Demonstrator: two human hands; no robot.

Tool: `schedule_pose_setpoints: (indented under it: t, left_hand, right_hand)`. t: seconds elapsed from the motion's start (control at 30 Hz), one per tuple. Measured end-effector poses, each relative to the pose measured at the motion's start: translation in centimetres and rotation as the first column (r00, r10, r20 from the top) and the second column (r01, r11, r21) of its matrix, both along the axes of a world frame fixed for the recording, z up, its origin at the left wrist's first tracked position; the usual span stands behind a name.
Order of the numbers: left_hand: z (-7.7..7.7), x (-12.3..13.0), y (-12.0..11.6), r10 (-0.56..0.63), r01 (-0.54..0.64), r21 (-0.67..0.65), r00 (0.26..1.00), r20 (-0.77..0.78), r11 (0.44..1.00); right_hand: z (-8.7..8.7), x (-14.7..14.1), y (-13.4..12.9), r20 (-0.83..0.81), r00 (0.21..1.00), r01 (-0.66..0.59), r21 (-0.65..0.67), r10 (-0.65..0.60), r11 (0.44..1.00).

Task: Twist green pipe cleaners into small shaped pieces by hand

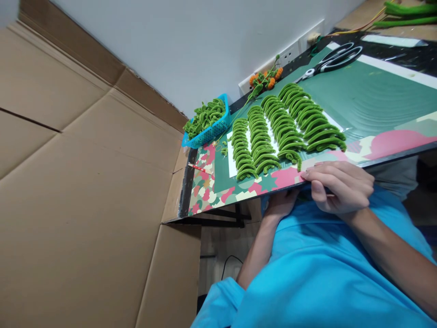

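Note:
Curved green fuzzy pieces [261, 136] lie in several rows on a white sheet [232, 166] over the green mat. My right hand [337, 184] rests at the table's front edge, just beyond the lower end of the rows, its fingers curled together; whatever they may hold is too small to make out. Below the edge, my left hand [282, 202] is mostly hidden by the table, and its fingers do not show. A blue basket [213, 132] heaped with more green pieces stands at the mat's far left corner.
Black-handled scissors [329, 64] lie at the back of the mat. Orange and green fuzzy flowers [266, 79] sit by the wall socket. A red stick [200, 169] lies near the left edge. Cardboard panels [85, 205] stand at the left. Green stems [409, 13] are at the top right.

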State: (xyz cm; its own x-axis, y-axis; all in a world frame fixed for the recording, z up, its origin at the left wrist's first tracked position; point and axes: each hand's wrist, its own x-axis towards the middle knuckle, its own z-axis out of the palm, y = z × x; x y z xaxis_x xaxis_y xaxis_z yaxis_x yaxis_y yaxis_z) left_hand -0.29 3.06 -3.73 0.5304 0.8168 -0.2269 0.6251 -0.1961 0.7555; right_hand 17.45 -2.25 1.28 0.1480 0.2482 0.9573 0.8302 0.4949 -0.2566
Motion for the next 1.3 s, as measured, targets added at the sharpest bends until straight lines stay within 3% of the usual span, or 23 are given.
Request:
schedule_pose_setpoints:
  t: [0.53,1.3]
  left_hand:
    - [-0.03,0.11,0.15,0.031,-0.031,-0.01,0.996,0.079,0.999]
    - [-0.13,-0.06,0.11,0.048,-0.046,-0.029,0.997,0.067,0.999]
  right_hand:
    - [0.35,-0.21,0.19,-0.013,0.999,-0.043,0.037,0.044,0.998]
    - [0.49,-0.22,0.03,-0.008,0.999,-0.044,0.028,0.045,0.999]
